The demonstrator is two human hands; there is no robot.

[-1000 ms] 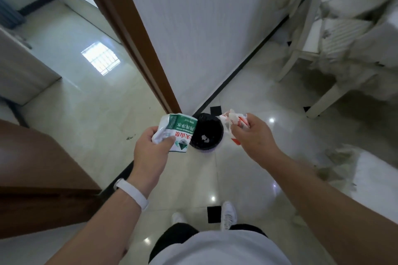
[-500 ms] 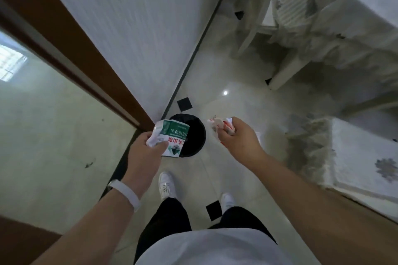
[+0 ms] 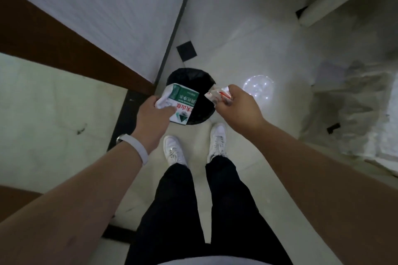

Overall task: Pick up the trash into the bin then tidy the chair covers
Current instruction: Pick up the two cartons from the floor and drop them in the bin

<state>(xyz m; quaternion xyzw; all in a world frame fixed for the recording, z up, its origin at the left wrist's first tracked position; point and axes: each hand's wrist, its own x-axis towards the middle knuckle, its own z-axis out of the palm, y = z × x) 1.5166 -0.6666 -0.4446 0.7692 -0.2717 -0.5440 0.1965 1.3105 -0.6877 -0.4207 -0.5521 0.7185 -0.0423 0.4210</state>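
Two pieces of trash hang above the black bin (image 3: 189,76). The left hand (image 3: 154,115) grips a green-and-white label (image 3: 183,104), and the right hand (image 3: 240,109) pinches a red-and-white wrapper (image 3: 218,95). The wrapper sits over the rim, so it is best to bring it inward, lower both, then let go so neither flutters onto the floor (image 3: 237,49).

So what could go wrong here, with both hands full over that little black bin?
The green and white label in the left hand hangs over the left rim of the bin, so it could partly land on the floor when dropped. The red and white wrapper pinched by the right hand sits at the right rim, and might well miss too.
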